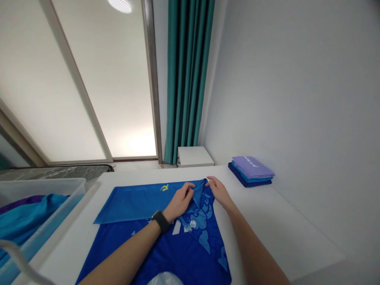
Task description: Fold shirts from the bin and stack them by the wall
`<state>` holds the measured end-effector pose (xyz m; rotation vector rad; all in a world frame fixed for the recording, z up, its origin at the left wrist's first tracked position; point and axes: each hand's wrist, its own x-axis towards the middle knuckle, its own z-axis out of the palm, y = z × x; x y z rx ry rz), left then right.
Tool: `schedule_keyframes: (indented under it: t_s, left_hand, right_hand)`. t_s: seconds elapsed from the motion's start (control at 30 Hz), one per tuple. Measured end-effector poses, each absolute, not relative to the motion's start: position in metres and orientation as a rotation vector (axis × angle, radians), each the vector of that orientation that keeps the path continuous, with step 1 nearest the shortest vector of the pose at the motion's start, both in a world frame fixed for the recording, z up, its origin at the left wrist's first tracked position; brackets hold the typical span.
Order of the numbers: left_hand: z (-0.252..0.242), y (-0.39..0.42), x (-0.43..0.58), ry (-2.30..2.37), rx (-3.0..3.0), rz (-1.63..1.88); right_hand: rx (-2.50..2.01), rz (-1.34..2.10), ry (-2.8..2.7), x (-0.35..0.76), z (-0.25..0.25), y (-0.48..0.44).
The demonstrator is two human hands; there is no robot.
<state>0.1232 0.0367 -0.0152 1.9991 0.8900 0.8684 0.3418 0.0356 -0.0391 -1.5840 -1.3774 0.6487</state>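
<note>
Two hands, near but apart: my left hand (181, 200) and right hand (219, 192) at the far-right corner of the blue garment (194, 257), part-folded on the white table (287, 217) — pinch or light touch, cannot tell. Best flatten that skewed corner before squaring the edge.

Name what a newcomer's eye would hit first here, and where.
Probably the vivid blue garment spread across the near middle of the white table, with the left hand and right hand at its far right corner. Next, the teal curtain hanging beyond the table, at top centre. Then the lavender-topped folded stack on the table's right, near the wall.
</note>
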Motion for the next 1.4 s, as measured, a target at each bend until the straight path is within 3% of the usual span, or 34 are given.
schedule_keyframes:
  t_s: [0.2, 0.57, 1.4]
  left_hand:
    - [-0.011, 0.032, 0.122, 0.810, 2.115, 0.805]
    - [0.002, 0.011, 0.126, 0.299, 3.029, 0.540]
    - [-0.001, 0.008, 0.128, 0.387, 3.128, 0.536]
  right_hand:
    - [-1.609, 0.626, -1.385, 0.343, -0.044, 0.041]
    - [-1.695, 0.698, -1.363, 0.350, -0.039, 0.064]
    - [-1.749, 0.353, -1.576, 0.343, -0.049, 0.074]
